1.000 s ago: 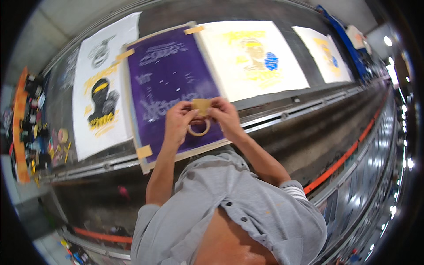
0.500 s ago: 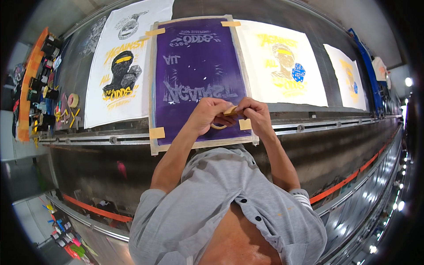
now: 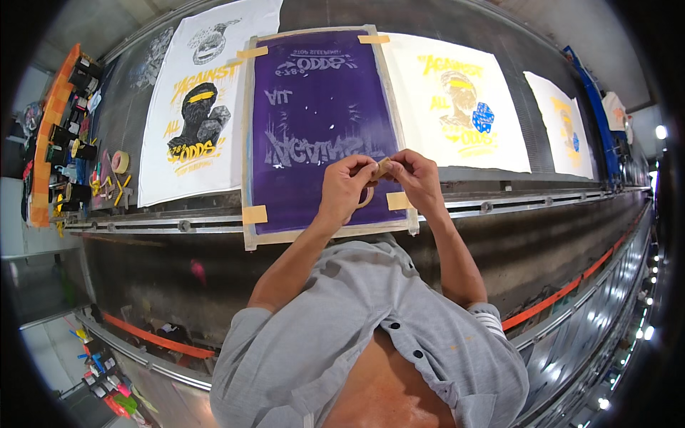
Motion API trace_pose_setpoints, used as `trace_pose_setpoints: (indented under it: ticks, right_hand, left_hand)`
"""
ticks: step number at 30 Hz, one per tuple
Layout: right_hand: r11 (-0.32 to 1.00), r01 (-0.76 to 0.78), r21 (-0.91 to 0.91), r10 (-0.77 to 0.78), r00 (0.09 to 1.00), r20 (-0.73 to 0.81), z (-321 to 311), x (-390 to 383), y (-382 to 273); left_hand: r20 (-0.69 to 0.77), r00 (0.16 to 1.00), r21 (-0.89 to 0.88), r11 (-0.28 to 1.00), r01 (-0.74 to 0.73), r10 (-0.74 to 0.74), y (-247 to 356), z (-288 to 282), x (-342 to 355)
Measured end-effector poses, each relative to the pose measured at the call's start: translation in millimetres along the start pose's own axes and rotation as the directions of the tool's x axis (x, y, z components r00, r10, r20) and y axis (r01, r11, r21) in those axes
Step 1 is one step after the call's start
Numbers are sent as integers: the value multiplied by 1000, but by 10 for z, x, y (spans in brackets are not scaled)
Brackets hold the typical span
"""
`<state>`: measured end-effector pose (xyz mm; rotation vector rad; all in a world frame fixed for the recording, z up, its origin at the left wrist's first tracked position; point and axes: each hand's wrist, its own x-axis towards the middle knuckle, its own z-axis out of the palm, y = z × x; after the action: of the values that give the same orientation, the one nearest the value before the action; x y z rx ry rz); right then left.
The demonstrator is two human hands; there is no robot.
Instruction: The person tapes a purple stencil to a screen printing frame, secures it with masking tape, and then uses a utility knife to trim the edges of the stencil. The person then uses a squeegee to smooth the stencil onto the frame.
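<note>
Both hands have shifted slightly to the right since half a second ago, and the masking tape roll [image 3: 367, 197] has come along with them. My left hand [image 3: 344, 187] and right hand [image 3: 419, 182] are close together, thumbs and fingers pinching a short strip of masking tape [image 3: 383, 170] between them. The roll hangs just below, partly hidden by my left hand; I can't tell whether a finger passes through it.

All of this is over the lower right part of a purple silkscreen [image 3: 307, 192] with pale reversed lettering. The screen lies flat on a long dark printing table [image 3: 332, 14], its frame bearing a tan tape tab at each corner, such as the lower left tab [image 3: 254, 214]. My right wrist is near the lower right one.

Left of the screen lies a white sheet [image 3: 160, 107] printed with a black head, a yellow band and a grey die. Right of it is another white sheet [image 3: 499, 93] with yellow lettering and a blue die, and farther right a third sheet [image 3: 549, 146]. A metal rail [image 3: 492, 207] runs along the table's near edge.
</note>
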<state>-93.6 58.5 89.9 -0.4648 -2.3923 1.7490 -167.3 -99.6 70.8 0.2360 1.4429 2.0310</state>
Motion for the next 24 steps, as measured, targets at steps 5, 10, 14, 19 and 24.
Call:
trace_pose_setpoints:
  ticks: [5, 10, 14, 19, 24]
  right_hand:
    - [932, -63, 357, 85, 995, -46, 72, -65, 55]
    - [929, -67, 365, 73, 997, -2, 12, -101, 34]
    - [949, 204, 240, -208, 978, -7, -39, -92, 104]
    - [897, 441, -2, -440, 896, 51, -143, -26, 98]
    - [883, 100, 459, -129, 991, 31, -73, -2, 48]
  left_hand:
    - [-10, 998, -254, 965, 60, -65, -200, 118, 1]
    - [34, 999, -156, 988, 15, -10, -172, 129, -22]
    - [146, 985, -240, 962, 128, -94, -137, 54, 41]
    - [225, 966, -293, 936, 195, -130, 1, -2, 22]
    - [123, 992, -186, 982, 8, 15, 8, 17, 26]
